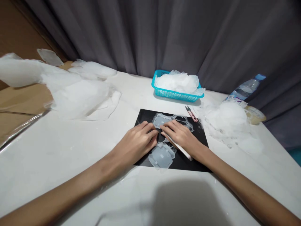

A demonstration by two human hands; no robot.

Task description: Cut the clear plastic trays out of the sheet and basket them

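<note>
On a black mat (197,138) lie translucent moulded plastic pieces with thin frame-like scrap around them. One plastic piece (162,120) is at the far side, just beyond my fingers; another plastic piece (162,156) lies nearer, overlapping the mat's front edge. My left hand (142,138) rests at the mat's left part, fingers curled and closed at the edge of the far piece; its fingertips are partly hidden. My right hand (180,135) is closed around a slim white-handled tool (182,150), whose tip is hidden between the hands.
Pink-handled thread snips (191,114) lie at the mat's far right corner. Behind stands a turquoise basket (177,95) filled with translucent pieces. Thin plastic scrap (228,122), a tape roll (255,115) and a water bottle (245,88) are at right. More translucent pieces (77,94) heap at left beside cardboard (21,106).
</note>
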